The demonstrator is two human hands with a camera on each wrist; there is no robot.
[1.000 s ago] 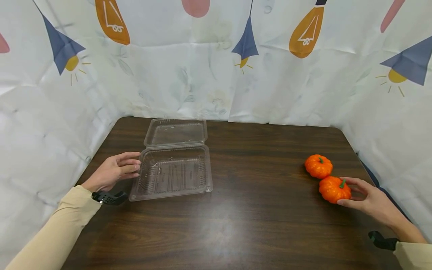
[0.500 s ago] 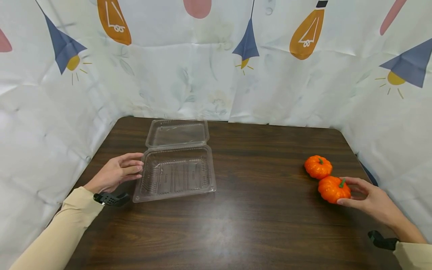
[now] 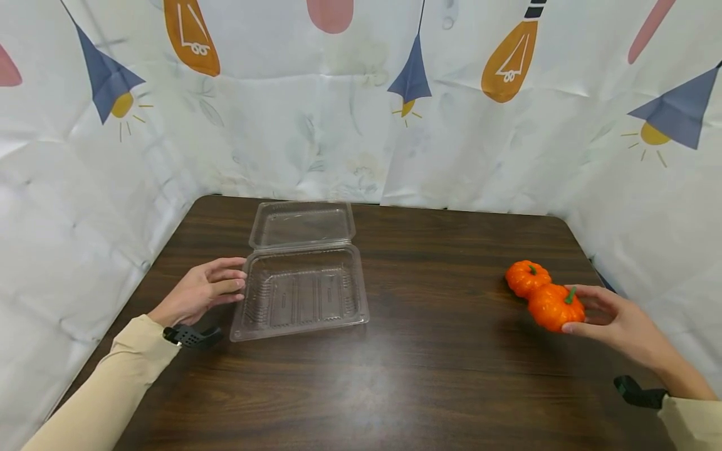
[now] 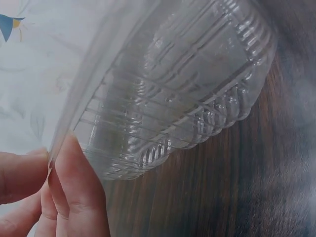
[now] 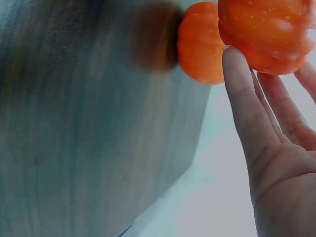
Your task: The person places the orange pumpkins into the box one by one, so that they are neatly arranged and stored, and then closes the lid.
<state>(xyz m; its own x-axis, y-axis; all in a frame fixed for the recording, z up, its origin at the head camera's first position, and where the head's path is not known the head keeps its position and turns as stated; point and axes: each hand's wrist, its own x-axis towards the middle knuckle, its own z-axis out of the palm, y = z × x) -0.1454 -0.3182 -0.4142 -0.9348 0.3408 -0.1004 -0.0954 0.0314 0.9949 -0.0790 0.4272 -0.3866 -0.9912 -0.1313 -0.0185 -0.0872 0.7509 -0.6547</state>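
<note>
At the left of the table, a clear plastic clamshell container [image 3: 301,294] lies with its lid [image 3: 303,224] folded back. My left hand [image 3: 204,289] pinches the rim on its left side; the left wrist view shows the container's wall [image 4: 163,113] with thumb and fingers [image 4: 79,187] on either side of the edge. On the right, my right hand [image 3: 626,326] holds a small orange pumpkin [image 3: 555,307] with a green stem, thumb and fingers spread around its side. Just behind it sits another orange pumpkin [image 3: 526,278], partly covered by the held one.
The dark wood-grain table [image 3: 423,369] is bounded at the back and sides by a white patterned curtain [image 3: 338,138]. In the right wrist view, the rear pumpkin [image 5: 200,47] stands near a dark round shadow on the tabletop.
The container and my left hand have shifted slightly to the right. My right hand has raised its pumpkin a little, and it now overlaps the rear pumpkin more.
</note>
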